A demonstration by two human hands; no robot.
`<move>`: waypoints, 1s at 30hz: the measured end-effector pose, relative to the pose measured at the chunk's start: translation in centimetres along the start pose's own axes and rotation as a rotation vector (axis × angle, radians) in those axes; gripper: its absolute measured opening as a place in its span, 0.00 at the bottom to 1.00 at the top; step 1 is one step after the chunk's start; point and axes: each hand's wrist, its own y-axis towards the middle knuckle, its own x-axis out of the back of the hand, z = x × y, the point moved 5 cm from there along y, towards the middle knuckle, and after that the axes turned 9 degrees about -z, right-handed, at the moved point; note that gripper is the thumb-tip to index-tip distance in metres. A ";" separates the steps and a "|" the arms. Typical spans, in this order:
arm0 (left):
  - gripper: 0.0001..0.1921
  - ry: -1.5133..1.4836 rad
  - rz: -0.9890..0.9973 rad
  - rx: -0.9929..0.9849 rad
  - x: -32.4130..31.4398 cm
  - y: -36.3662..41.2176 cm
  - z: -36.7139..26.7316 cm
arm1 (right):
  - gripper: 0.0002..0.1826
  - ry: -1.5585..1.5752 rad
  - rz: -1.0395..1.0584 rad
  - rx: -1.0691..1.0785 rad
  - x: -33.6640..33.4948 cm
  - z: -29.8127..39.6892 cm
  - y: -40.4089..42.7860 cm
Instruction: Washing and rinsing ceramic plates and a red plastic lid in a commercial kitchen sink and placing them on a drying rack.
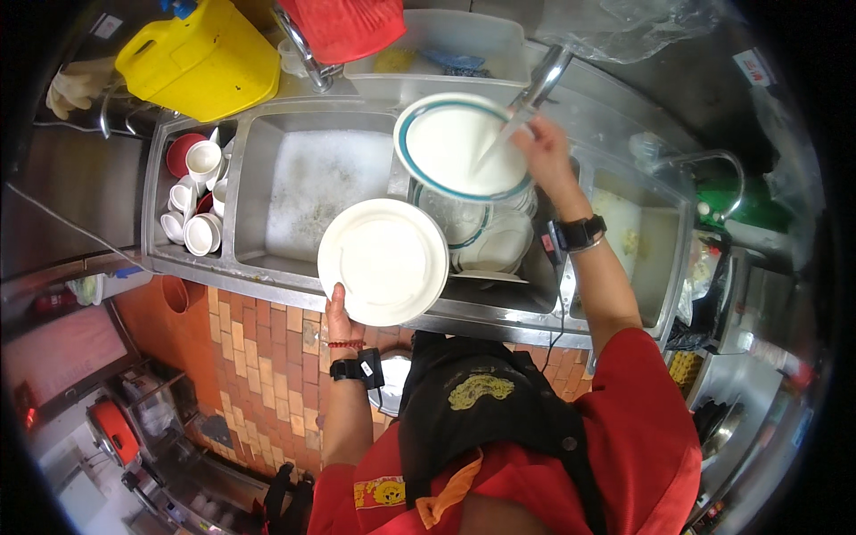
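My left hand (342, 321) holds a round white plate (383, 262) by its near rim, thumb on top, over the sink's front edge. My right hand (545, 144) grips the right rim of an oval white plate with a teal band (455, 144). Water from the chrome faucet (548, 73) runs onto that oval plate. Below both plates, more white dishes (498, 244) are stacked in a sink basin. To the left, a basin of foamy water (328, 180) lies beside a narrow compartment with white cups (202, 160) and red ones.
A yellow jug (200, 60) and a plastic tub with scrubbers (435, 47) stand behind the basins. A red container (344, 27) is between them. Another basin with cloudy water (618, 221) is at the right. The steel counter edge (281, 291) runs in front of me.
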 end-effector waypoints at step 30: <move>0.39 0.071 0.009 -0.044 0.3 0.2 -0.1 | 0.14 -0.351 0.826 0.609 -15.0 -3.2 -23.3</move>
